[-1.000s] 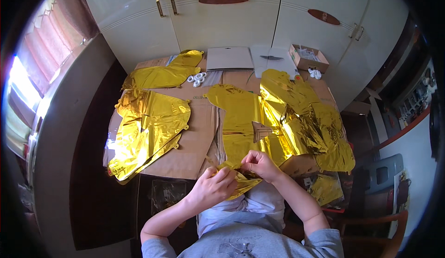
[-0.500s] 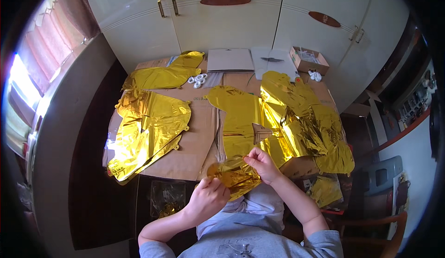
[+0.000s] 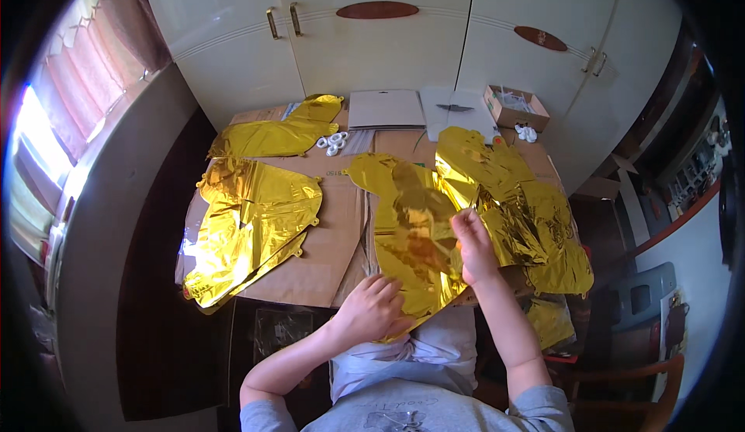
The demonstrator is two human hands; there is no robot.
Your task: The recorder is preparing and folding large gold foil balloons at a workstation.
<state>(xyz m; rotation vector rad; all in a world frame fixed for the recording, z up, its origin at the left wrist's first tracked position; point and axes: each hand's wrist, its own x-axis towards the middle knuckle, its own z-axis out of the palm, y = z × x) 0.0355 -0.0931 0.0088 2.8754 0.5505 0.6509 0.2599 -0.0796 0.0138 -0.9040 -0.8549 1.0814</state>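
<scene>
A flat gold foil balloon [image 3: 415, 296] hangs spread out between my hands over the near edge of the table. My right hand [image 3: 475, 247] is raised, thumb and fingers pinching its right edge. At the lower left edge of the same balloon my left hand [image 3: 371, 308] is closed, fingers curled; the fingertips are partly hidden. Behind it, another flat gold balloon [image 3: 366, 172] lies on the table, partly covered. A heap of crumpled gold balloons [image 3: 547, 226] lies to the right, and a large flat one [image 3: 260, 218] with small tabs on its edge lies to the left.
Cardboard [image 3: 330, 257] covers the table. Toward the back are another gold balloon [image 3: 272, 137], white rings [image 3: 332, 145], a grey board [image 3: 386, 110], a small open box [image 3: 516, 112] and a white bundle [image 3: 526, 133]. White cabinets [image 3: 380, 52] stand behind. A wooden chair [image 3: 660, 374] is at the lower right.
The balloon in my hands was bunched up and is now spread out taller. My right hand has moved up and to the right; my left hand has moved slightly right and up.
</scene>
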